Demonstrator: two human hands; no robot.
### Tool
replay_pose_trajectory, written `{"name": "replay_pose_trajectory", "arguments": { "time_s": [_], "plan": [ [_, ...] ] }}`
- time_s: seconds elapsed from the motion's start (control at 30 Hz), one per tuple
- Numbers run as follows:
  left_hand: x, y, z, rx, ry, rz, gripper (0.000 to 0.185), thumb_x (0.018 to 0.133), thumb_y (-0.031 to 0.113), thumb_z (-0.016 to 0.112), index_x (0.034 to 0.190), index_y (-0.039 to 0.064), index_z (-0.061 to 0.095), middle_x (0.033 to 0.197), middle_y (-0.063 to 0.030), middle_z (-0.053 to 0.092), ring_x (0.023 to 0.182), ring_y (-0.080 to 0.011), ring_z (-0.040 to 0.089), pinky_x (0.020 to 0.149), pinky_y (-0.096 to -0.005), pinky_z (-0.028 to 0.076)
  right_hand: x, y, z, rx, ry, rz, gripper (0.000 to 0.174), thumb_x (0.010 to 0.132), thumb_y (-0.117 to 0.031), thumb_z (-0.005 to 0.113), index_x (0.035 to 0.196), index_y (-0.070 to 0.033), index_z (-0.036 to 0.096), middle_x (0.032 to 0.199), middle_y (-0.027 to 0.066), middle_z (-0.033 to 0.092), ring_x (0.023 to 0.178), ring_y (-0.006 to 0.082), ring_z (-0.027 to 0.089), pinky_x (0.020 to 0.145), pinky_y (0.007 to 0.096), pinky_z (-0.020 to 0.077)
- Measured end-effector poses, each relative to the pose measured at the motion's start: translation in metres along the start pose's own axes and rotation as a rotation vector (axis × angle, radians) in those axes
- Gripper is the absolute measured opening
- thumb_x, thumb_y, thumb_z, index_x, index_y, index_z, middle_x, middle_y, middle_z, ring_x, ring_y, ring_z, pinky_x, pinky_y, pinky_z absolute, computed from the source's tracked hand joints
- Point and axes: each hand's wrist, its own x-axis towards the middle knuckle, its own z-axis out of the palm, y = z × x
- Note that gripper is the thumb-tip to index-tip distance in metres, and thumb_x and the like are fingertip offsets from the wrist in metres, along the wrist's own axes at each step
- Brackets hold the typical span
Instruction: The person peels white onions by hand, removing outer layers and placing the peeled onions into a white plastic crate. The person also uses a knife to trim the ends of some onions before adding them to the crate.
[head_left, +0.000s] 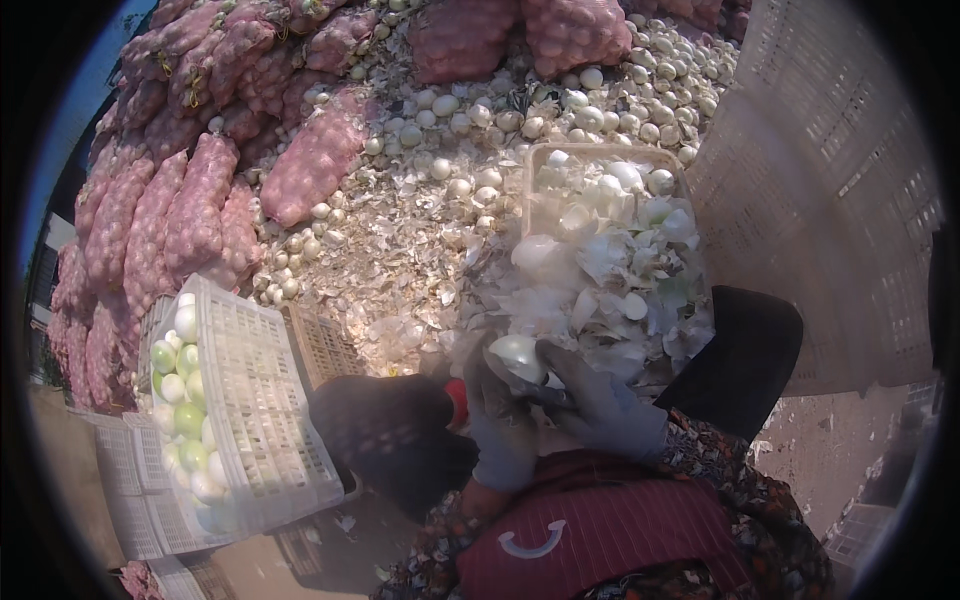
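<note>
Both my hands wear pale gloves with dark, soiled fingers. My left hand (502, 420) is closed around the left side of a peeled white onion (519, 357). At the onion's right side is my right hand (596, 401), its thumb and fingers around a small dark tool (551, 395) whose exact kind I cannot tell. Just beyond my hands, a plastic crate (529, 196) is heaped with onion skins (592, 270) and some white onions.
A white plastic crate (274, 390) of peeled onions stands at the left, beside a brown crate (322, 341). Pink mesh sacks of onions (315, 161) are piled at the back left. Loose onions (442, 105) and skins cover the ground. Tall perforated crates (810, 225) rise at the right.
</note>
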Motion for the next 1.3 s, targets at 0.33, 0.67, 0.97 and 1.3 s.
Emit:
{"name": "replay_pose_trajectory", "arguments": {
  "time_s": [0.33,0.67,0.97,1.3],
  "plan": [
    [0.001,-0.015,0.009,-0.185,-0.072,-0.122,0.044,0.111,0.024,0.034,0.147,-0.001,0.034,0.140,-0.0198,0.047,0.118,-0.0232,0.058,0.086,-0.0352,0.058,0.004,0.008,-0.001,0.407,0.107,0.052,0.062,0.089,0.003,0.058,0.147,0.005,0.037,0.133,0.0257,0.059,0.120,0.0360,0.062,0.097,0.0371,0.0507],
    [0.006,-0.031,-0.002,-0.331,-0.124,-0.269,0.048,0.106,0.039,0.047,0.144,0.010,0.044,0.134,-0.0153,0.055,0.106,-0.0255,0.062,0.081,-0.0358,0.057,0.001,0.017,0.004,0.723,0.182,0.335,0.064,0.093,-0.003,0.055,0.153,-0.004,0.031,0.124,0.0162,0.063,0.102,0.0271,0.066,0.082,0.0324,0.0563],
    [0.023,-0.019,-0.010,-1.291,-0.372,-0.403,0.061,0.102,0.039,0.054,0.147,0.003,0.034,0.137,-0.0130,0.059,0.122,-0.0284,0.058,0.100,-0.0413,0.050,-0.001,0.059,-0.007,0.660,0.360,0.378,0.063,0.100,-0.011,0.049,0.157,-0.015,0.024,0.116,0.0094,0.064,0.067,0.0067,0.053,0.052,0.0225,0.0435],
    [0.013,-0.021,0.013,-0.411,-0.385,-0.435,0.068,0.095,0.015,0.052,0.154,0.000,0.023,0.134,-0.0149,0.053,0.116,-0.0226,0.058,0.094,-0.0338,0.052,-0.012,0.039,-0.001,0.512,0.173,0.297,0.053,0.098,-0.017,0.059,0.145,0.001,0.043,0.118,0.0129,0.065,0.106,0.0168,0.063,0.086,0.0328,0.0516]
  ]
}}
